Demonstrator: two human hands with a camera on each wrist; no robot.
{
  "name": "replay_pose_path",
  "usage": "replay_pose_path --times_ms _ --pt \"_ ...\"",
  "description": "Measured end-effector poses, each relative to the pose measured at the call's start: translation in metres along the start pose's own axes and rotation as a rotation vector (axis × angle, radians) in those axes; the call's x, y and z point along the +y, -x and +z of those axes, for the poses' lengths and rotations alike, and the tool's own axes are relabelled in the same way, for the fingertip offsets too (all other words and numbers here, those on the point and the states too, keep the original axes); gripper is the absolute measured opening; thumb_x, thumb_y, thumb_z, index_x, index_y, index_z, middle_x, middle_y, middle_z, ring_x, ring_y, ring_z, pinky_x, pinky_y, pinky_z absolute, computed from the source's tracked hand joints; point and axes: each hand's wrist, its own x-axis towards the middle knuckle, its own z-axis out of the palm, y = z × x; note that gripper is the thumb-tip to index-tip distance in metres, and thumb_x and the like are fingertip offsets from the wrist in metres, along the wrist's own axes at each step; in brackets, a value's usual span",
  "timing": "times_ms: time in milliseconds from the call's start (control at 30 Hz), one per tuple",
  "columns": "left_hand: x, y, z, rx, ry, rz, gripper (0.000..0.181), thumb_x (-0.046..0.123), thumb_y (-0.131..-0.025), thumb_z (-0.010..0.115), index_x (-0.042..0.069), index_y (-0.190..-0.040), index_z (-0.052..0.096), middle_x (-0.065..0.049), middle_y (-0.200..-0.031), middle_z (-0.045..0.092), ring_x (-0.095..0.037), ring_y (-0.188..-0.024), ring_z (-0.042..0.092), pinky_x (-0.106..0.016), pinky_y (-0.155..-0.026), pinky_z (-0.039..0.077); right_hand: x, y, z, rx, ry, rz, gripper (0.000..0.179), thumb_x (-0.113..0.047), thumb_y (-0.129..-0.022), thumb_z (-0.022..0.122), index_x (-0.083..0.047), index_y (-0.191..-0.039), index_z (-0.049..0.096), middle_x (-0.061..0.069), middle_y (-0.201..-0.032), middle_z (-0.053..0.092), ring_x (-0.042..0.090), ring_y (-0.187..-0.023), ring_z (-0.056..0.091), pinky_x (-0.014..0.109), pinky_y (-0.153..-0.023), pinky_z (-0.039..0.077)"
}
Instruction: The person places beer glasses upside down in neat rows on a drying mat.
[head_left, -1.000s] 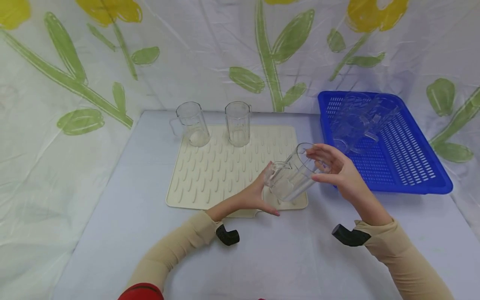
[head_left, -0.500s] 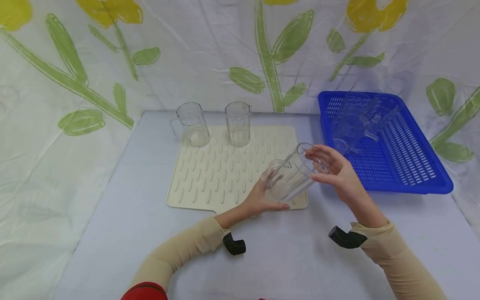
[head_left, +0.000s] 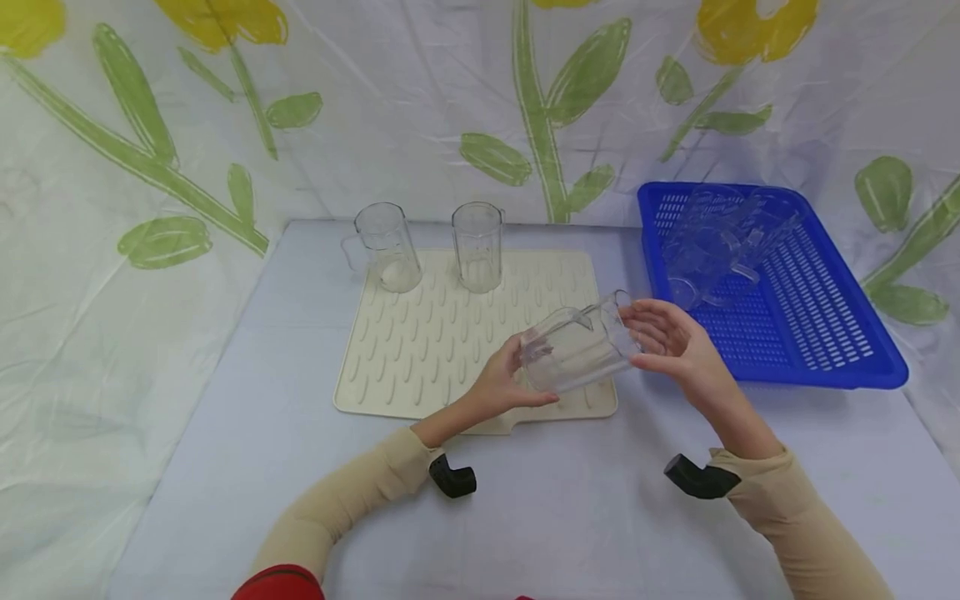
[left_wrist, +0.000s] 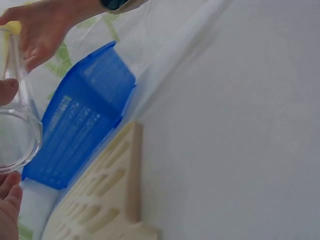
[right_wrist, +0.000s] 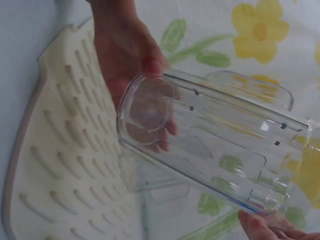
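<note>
A clear glass mug is held in the air above the right front part of a cream ribbed drying mat, tilted with its rim toward the right. My left hand grips it at the base, thumb on the near side. At the rim end, my right hand holds the mug between thumb and fingers. In the right wrist view the mug lies slantwise, its round base near the left hand. Two more clear mugs, one with its handle to the left and another, stand upright on the mat's back edge.
A blue perforated basket stands at the right, with several clear mugs lying in its left part. A white sheet painted with flowers hangs behind the table. Black wrist pieces stick out from both sleeves.
The mug has tipped closer to level and turned, its handle shifting to the far side. My left hand has closed in round its base, while the right hand stays at the rim.
</note>
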Motion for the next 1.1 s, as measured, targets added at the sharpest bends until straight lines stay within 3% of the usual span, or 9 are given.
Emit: replay_pose_path --times_ms 300,400,567,767,967,1100 --pt "0.017 -0.006 -0.031 -0.037 -0.075 -0.033 0.071 -0.011 -0.062 0.075 -0.015 -0.122 0.037 -0.027 -0.122 0.043 -0.034 -0.112 0.044 -0.030 -0.094 0.036 0.002 0.001 -0.008 -0.128 0.124 0.051 0.080 0.013 -0.077 0.061 -0.002 -0.142 0.017 0.014 -0.123 0.038 0.015 -0.112 0.041 0.019 -0.091 0.036" --pt "0.020 -0.008 -0.036 -0.025 -0.049 -0.021 0.072 -0.015 -0.060 0.074 -0.018 -0.122 0.036 -0.030 -0.120 0.043 -0.036 -0.112 0.042 -0.032 -0.095 0.035 0.005 0.001 -0.010 -0.163 0.161 0.034 0.079 0.015 -0.075 0.062 0.000 -0.140 0.020 0.014 -0.122 0.039 0.016 -0.111 0.042 0.021 -0.092 0.037" --pt "0.017 -0.013 -0.044 -0.005 0.006 0.065 0.073 -0.020 -0.058 0.072 -0.020 -0.121 0.035 -0.033 -0.115 0.044 -0.040 -0.108 0.042 -0.041 -0.093 0.036 0.010 0.004 -0.010 -0.161 0.178 0.054 0.076 0.015 -0.072 0.064 0.001 -0.136 0.025 0.005 -0.121 0.043 0.012 -0.110 0.045 0.021 -0.090 0.038" --pt "0.006 -0.022 -0.056 -0.016 -0.036 0.157 0.074 -0.017 -0.057 0.074 -0.017 -0.121 0.038 -0.029 -0.116 0.045 -0.032 -0.108 0.045 -0.041 -0.092 0.038 0.018 0.009 -0.006 -0.143 0.135 0.116 0.077 0.013 -0.071 0.066 -0.004 -0.134 0.025 0.002 -0.122 0.039 0.007 -0.109 0.044 0.021 -0.087 0.041" --pt "0.015 -0.031 -0.064 -0.045 -0.078 0.235 0.074 -0.011 -0.056 0.077 -0.018 -0.120 0.039 -0.027 -0.115 0.047 -0.030 -0.103 0.049 -0.036 -0.090 0.041 0.027 0.009 -0.002 -0.188 0.078 0.085 0.088 0.014 -0.069 0.067 0.014 -0.135 0.008 0.001 -0.126 0.039 0.006 -0.112 0.044 0.025 -0.088 0.041" --pt "0.018 -0.036 -0.066 -0.059 -0.107 0.249 0.074 -0.009 -0.057 0.077 -0.018 -0.120 0.039 -0.027 -0.115 0.048 -0.031 -0.102 0.048 -0.035 -0.090 0.040 0.033 0.008 0.000 -0.205 0.151 0.058 0.089 0.015 -0.069 0.067 0.011 -0.137 0.011 0.005 -0.128 0.039 0.007 -0.114 0.043 0.024 -0.089 0.039"
